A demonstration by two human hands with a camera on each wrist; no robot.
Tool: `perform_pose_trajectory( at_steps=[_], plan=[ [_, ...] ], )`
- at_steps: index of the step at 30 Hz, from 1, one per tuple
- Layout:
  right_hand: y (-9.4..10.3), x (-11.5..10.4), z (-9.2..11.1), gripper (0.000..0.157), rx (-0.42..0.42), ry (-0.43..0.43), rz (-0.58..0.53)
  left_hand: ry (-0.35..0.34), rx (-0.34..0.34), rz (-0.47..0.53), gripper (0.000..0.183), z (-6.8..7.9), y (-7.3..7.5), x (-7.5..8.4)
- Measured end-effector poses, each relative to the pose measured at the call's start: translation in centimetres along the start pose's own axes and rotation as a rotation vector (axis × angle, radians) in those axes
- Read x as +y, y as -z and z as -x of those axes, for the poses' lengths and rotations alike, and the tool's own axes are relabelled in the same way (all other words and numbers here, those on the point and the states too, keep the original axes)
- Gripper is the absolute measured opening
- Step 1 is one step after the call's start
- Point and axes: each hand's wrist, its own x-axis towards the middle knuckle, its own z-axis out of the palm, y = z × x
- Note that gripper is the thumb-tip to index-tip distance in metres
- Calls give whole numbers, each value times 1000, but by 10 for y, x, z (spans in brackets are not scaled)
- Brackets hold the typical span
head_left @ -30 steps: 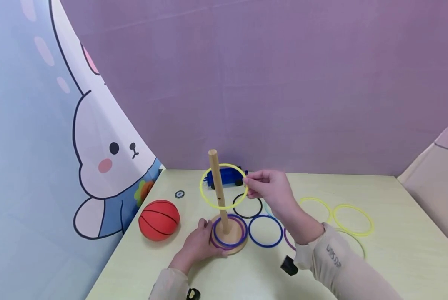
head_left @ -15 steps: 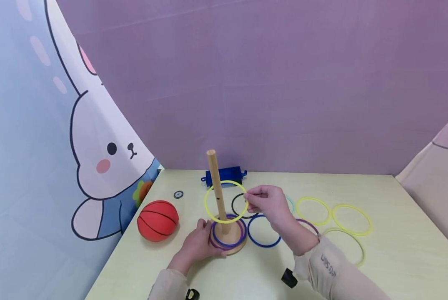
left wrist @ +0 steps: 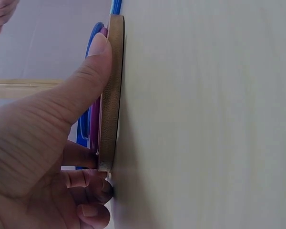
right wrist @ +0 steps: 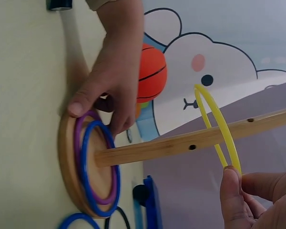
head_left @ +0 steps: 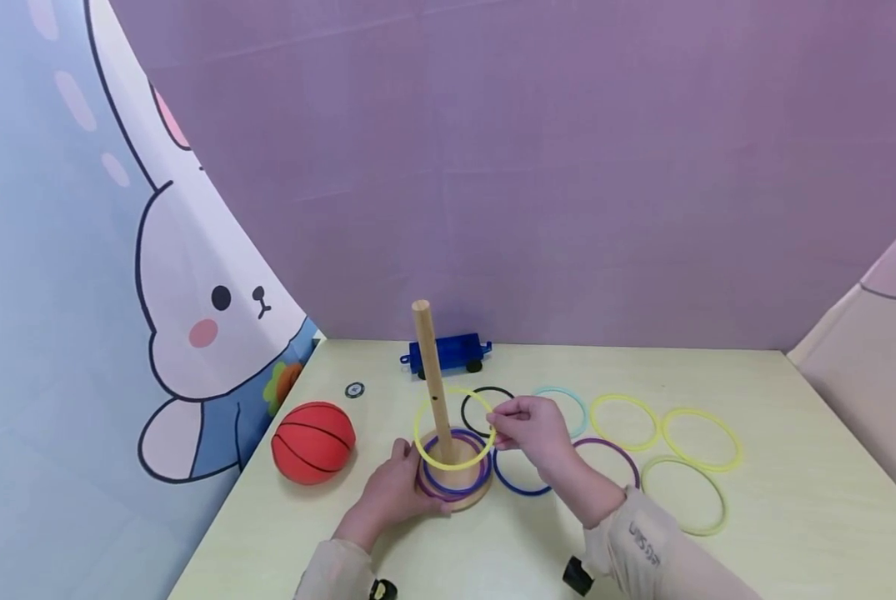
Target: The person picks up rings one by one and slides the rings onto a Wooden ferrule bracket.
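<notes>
A wooden peg (head_left: 430,358) rises from a round base (left wrist: 113,100). Around the foot of the peg lie a purple ring (right wrist: 77,136) and a blue ring (right wrist: 84,171), the blue on top. My left hand (head_left: 397,492) grips the base's left edge, its thumb over the rim in the left wrist view. Between thumb and fingers, my right hand (head_left: 533,429) pinches the edge of a yellow ring (right wrist: 224,126). That ring encircles the peg, held above the two lower rings. In the right wrist view the peg passes through it.
Right of the stand lie a black ring (head_left: 464,408), a turquoise ring (head_left: 584,415), a purple ring (head_left: 631,467) and several yellow or greenish ones. Another blue ring (head_left: 523,492) is partly hidden by my right hand. A red ball (head_left: 313,443), a small disc (head_left: 354,390) and a blue toy wagon (head_left: 458,352) stand around.
My right hand has moved down with the yellow ring, from the upper part of the peg to its lower part. The left hand keeps its grip on the base.
</notes>
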Motion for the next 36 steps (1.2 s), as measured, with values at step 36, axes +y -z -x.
perform_pose_trajectory(
  at_steps=[36],
  plan=[
    [-15,83,-19,12,8,-66,90,-37,18,-34,119,-3,-3,-4]
  ],
)
